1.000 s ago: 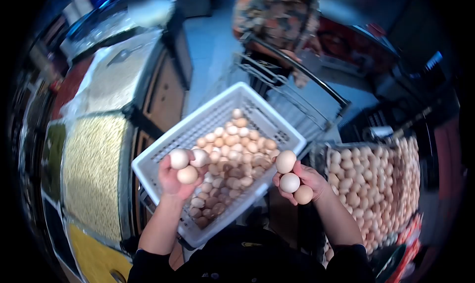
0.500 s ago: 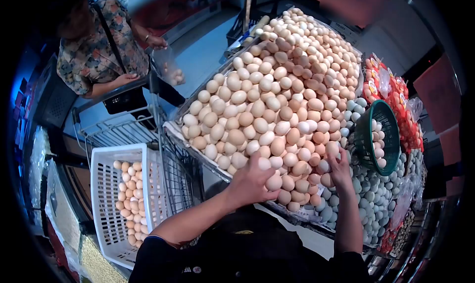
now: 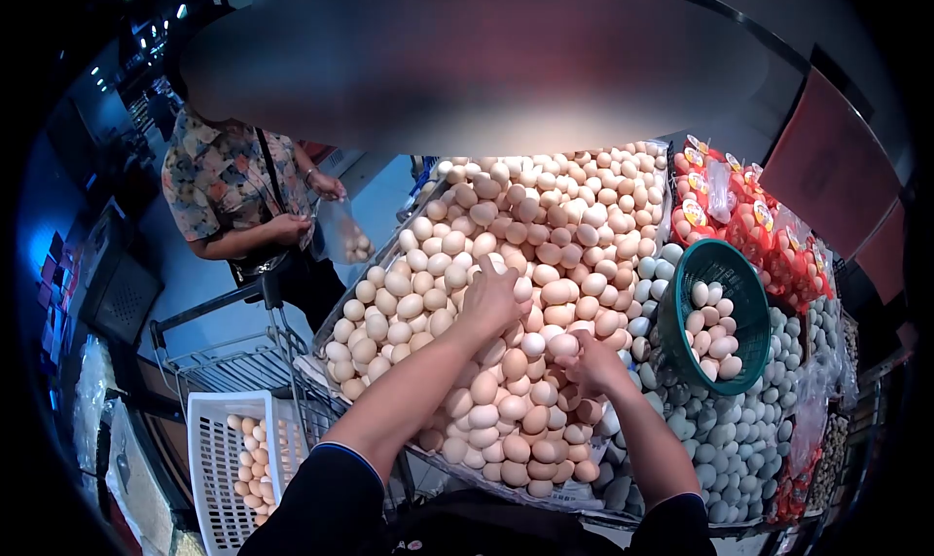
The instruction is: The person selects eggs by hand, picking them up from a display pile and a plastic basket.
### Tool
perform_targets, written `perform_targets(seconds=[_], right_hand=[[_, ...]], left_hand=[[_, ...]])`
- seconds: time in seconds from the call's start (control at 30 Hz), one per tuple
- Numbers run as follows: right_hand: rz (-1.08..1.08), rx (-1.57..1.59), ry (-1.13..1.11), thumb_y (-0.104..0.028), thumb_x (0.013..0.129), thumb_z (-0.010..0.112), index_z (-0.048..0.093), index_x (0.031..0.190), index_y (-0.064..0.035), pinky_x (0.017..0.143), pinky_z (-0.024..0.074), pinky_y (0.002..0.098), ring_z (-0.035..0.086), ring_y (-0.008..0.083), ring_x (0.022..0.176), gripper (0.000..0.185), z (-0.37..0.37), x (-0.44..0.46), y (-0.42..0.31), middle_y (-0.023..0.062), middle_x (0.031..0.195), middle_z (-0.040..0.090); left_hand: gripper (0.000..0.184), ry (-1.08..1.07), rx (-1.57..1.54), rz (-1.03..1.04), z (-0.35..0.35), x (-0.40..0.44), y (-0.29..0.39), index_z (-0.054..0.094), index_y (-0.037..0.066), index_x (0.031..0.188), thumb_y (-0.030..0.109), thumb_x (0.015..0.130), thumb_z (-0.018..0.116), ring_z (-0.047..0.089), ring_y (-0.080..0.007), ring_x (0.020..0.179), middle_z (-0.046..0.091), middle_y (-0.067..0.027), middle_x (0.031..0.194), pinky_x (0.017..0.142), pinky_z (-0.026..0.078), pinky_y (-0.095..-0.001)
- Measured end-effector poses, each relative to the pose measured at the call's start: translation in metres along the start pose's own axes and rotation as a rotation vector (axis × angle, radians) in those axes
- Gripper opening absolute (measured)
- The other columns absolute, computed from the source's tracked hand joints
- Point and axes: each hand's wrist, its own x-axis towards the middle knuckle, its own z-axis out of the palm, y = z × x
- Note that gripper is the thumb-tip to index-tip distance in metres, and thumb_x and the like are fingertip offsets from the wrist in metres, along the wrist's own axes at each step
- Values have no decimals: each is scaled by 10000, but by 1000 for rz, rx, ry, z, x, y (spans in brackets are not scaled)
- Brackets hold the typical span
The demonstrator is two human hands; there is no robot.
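Through the head camera I see the left hand [image 3: 489, 305] palm-down over a broad heap of smooth pinkish-brown eggs [image 3: 550, 293], its fingers bent in among the shells. Its palm is hidden from me, so I cannot tell whether it has hold of one. The right hand [image 3: 595, 363] is half curled, thumb and fingertips against a pale pink oval egg [image 3: 562, 346] just to its left; I cannot tell whether that egg is lifted or only touched. The heap spreads beneath both hands and well beyond them.

Right of the right hand I have a round green plastic basket [image 3: 739, 279], tilted, with pale brown eggs inside, and around it a bank of grey-green eggs [image 3: 725, 449]. Farther out on that side lie red mesh bags [image 3: 778, 250].

Well to the left of the left hand, a white slatted plastic crate [image 3: 222, 459] of eggs sits by a grey metal cart [image 3: 209, 310]. Beyond the cart, a person in a floral shirt [image 3: 219, 186] holds a clear plastic bag [image 3: 341, 235] of eggs.
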Motion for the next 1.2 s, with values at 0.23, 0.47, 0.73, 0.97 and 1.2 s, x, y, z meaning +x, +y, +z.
perform_targets(seconds=[0.23, 0.47, 0.73, 0.97, 1.2], right_hand=[[-8, 391, 192, -177, 775, 684, 627, 921, 17, 700, 507, 331, 633, 209, 748, 250, -42, 48, 33, 139, 804, 657], [-51, 520, 863, -162, 820, 580, 612, 948, 0, 739, 503, 399, 639, 313, 803, 209, -46, 166, -1, 180, 864, 655], [27, 351, 806, -210, 852, 537, 591, 925, 12, 793, 477, 456, 599, 375, 878, 239, -38, 187, -3, 206, 1009, 583], [-192, 107, 773, -245, 835, 594, 644, 845, 40, 851, 423, 491, 565, 393, 895, 289, -32, 181, 3, 251, 914, 607], [-574, 201, 843, -393, 936, 494, 583, 1047, 64, 742, 482, 354, 603, 266, 849, 479, -27, 223, 72, 182, 860, 604]], left_hand=[[487, -60, 105, -2, 6, 16, -1, 599, 153, 1119, 458, 747, 677, 579, -355, 931, 415, -202, 1144, 754, 513, -450], [497, 21, 131, 49, 3, 12, 3, 582, 128, 1147, 448, 776, 667, 513, -354, 1030, 454, -182, 1181, 820, 485, -463], [736, 112, 78, 114, 8, 3, -28, 576, 181, 1197, 562, 600, 777, 501, -295, 1073, 496, -105, 1214, 829, 480, -443], [765, 327, 29, 249, -3, -30, -36, 530, 153, 1260, 490, 620, 781, 438, -381, 1158, 455, -195, 1275, 940, 392, -473], [423, 654, -215, 257, -71, -244, -113, 589, 54, 1122, 190, 745, 721, 508, -342, 1108, 530, -158, 1182, 941, 422, -439]])
